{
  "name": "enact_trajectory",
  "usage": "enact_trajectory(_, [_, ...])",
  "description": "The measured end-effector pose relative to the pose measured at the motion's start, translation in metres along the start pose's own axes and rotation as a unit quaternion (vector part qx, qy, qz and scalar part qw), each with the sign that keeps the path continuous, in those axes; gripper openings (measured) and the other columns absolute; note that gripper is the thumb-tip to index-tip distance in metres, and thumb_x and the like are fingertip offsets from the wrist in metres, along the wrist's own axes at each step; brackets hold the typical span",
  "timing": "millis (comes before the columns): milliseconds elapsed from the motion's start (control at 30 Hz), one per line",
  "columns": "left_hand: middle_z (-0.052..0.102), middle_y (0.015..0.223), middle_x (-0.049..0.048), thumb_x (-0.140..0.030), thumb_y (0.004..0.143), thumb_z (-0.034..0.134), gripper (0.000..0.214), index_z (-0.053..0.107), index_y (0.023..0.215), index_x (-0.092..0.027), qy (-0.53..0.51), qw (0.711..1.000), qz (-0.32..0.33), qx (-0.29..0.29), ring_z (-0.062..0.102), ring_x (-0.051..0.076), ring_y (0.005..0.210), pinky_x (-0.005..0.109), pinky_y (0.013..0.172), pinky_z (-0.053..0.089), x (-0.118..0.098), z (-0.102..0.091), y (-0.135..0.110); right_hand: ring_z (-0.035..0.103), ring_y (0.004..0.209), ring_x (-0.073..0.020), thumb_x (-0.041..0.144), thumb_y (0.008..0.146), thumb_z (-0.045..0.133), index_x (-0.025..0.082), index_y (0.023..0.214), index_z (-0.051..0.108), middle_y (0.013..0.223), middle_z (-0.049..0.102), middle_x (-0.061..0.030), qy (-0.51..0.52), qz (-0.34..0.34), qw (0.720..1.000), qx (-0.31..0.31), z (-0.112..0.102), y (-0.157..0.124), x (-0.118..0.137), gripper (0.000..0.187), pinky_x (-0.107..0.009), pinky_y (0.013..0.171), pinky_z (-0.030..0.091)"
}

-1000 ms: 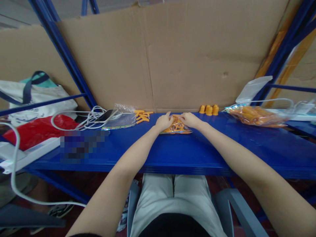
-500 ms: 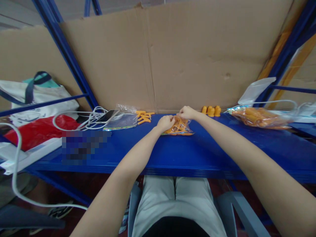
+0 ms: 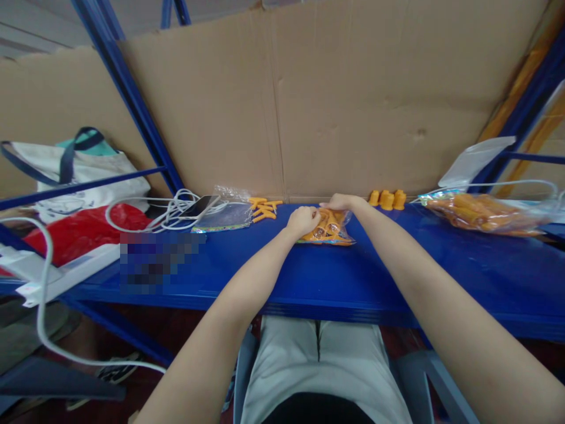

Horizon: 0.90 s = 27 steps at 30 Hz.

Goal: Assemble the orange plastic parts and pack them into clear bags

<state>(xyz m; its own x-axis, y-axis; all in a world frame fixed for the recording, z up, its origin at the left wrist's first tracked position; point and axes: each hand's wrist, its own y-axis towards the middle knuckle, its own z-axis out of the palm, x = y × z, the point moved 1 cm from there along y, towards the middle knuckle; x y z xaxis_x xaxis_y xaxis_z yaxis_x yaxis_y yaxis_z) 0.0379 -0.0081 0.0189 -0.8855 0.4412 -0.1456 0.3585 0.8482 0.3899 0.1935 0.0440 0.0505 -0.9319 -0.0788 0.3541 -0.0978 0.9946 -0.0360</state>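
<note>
On the blue tabletop, a clear plastic bag (image 3: 332,234) filled with orange plastic pieces lies in front of me. My left hand (image 3: 303,220) is closed on the bag's left side, its fingers curled inward. My right hand (image 3: 342,202) bends over the bag's far right edge and grips it, though the fingertips are partly hidden. Left of the bag is a small pile of orange branched pieces (image 3: 263,208). Beyond my right wrist stand several orange cap-like pieces (image 3: 387,201).
Farther right lies another bag of orange pieces (image 3: 481,213). At left are a flat clear bag (image 3: 227,218), a phone (image 3: 200,206), white cables (image 3: 174,213), a red bag (image 3: 88,232) and a power strip (image 3: 73,274). A cardboard wall (image 3: 326,100) stands behind.
My right hand has lowered and flattened over the bag's far edge, where it was pinched higher before. My left hand stays on the bag. The whole view has shifted slightly.
</note>
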Motion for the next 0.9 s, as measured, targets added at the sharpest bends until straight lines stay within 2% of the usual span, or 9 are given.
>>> enact_trajectory(67, [0.075, 0.101, 0.0108, -0.025, 0.092, 0.042, 0.033, 0.074, 0.098, -0.017, 0.009, 1.000, -0.001, -0.002, 0.069, 0.023, 0.097, 0.029, 0.083, 0.050, 0.000, -0.001, -0.001, 0.071, 0.087, -0.0312, 0.058, 0.075, 0.070, 0.012, 0.081, 0.072, 0.086, 0.074, -0.0169, 0.090, 0.010, 0.994, 0.057, -0.001, -0.003, -0.006, 0.047, -0.042, 0.081, 0.056])
enact_trajectory(133, [0.075, 0.099, 0.0116, -0.026, 0.093, 0.042, 0.034, 0.074, 0.096, -0.017, 0.018, 1.000, 0.000, -0.004, 0.069, 0.024, 0.095, 0.029, 0.081, 0.049, 0.001, -0.001, -0.001, 0.071, 0.082, -0.0294, 0.059, 0.071, 0.074, 0.013, 0.078, 0.070, 0.077, 0.073, -0.0152, 0.168, 0.012, 0.977, 0.129, -0.002, -0.008, -0.010, 0.046, -0.042, 0.078, 0.057])
enact_trajectory(200, [0.075, 0.096, 0.0124, -0.027, 0.093, 0.041, 0.036, 0.075, 0.092, -0.016, 0.021, 1.000, 0.013, -0.007, 0.069, 0.023, 0.092, 0.028, 0.079, 0.049, 0.002, -0.001, -0.001, 0.071, 0.082, -0.0264, 0.058, 0.072, 0.073, 0.014, 0.079, 0.070, 0.075, 0.073, -0.0132, 0.193, -0.002, 0.964, 0.185, -0.002, -0.014, -0.012, 0.044, -0.040, 0.078, 0.057])
enact_trajectory(333, [0.076, 0.090, 0.0119, -0.027, 0.094, 0.040, 0.038, 0.075, 0.085, -0.015, 0.007, 0.998, 0.058, -0.011, 0.069, 0.022, 0.085, 0.027, 0.075, 0.047, 0.003, 0.000, -0.001, 0.071, 0.082, -0.0225, 0.056, 0.082, 0.063, 0.016, 0.081, 0.070, 0.078, 0.075, -0.0102, 0.180, -0.039, 0.957, 0.225, -0.002, -0.027, -0.010, 0.041, -0.038, 0.079, 0.056])
enact_trajectory(500, [0.075, 0.088, 0.0109, -0.026, 0.095, 0.038, 0.039, 0.074, 0.084, -0.014, 0.009, 0.997, 0.070, -0.016, 0.069, 0.020, 0.082, 0.027, 0.071, 0.046, 0.001, -0.001, -0.003, 0.071, 0.082, -0.0197, 0.047, 0.091, 0.054, 0.016, 0.083, 0.069, 0.086, 0.076, -0.0099, 0.255, 0.016, 0.933, 0.253, 0.000, -0.039, -0.006, 0.035, -0.035, 0.080, 0.056])
enact_trajectory(700, [0.074, 0.097, 0.0076, -0.023, 0.095, 0.040, 0.032, 0.071, 0.093, -0.016, -0.007, 0.995, 0.089, -0.040, 0.067, 0.020, 0.092, 0.027, 0.079, 0.049, -0.005, -0.004, -0.006, 0.072, 0.081, -0.0191, 0.027, 0.096, 0.045, 0.014, 0.092, 0.067, 0.086, 0.075, -0.0110, 0.377, 0.037, 0.898, 0.223, 0.006, -0.050, -0.016, 0.026, -0.034, 0.082, 0.057])
enact_trajectory(833, [0.069, 0.117, 0.0079, -0.018, 0.095, 0.039, 0.032, 0.065, 0.113, -0.017, -0.035, 0.987, 0.121, -0.096, 0.062, 0.019, 0.110, 0.029, 0.095, 0.047, -0.007, -0.005, -0.006, 0.071, 0.082, -0.0181, 0.019, 0.091, 0.053, 0.011, 0.100, 0.066, 0.099, 0.074, -0.0147, 0.486, 0.072, 0.863, 0.115, 0.008, -0.070, -0.032, 0.017, -0.032, 0.085, 0.056])
enact_trajectory(900, [0.067, 0.123, 0.0092, -0.016, 0.095, 0.038, 0.034, 0.062, 0.119, -0.015, -0.045, 0.983, 0.129, -0.118, 0.059, 0.018, 0.115, 0.030, 0.100, 0.045, -0.005, -0.005, -0.005, 0.071, 0.085, -0.0187, 0.015, 0.090, 0.053, 0.011, 0.107, 0.066, 0.104, 0.073, -0.0164, 0.525, 0.080, 0.846, 0.046, 0.004, -0.085, -0.041, 0.021, -0.033, 0.086, 0.055])
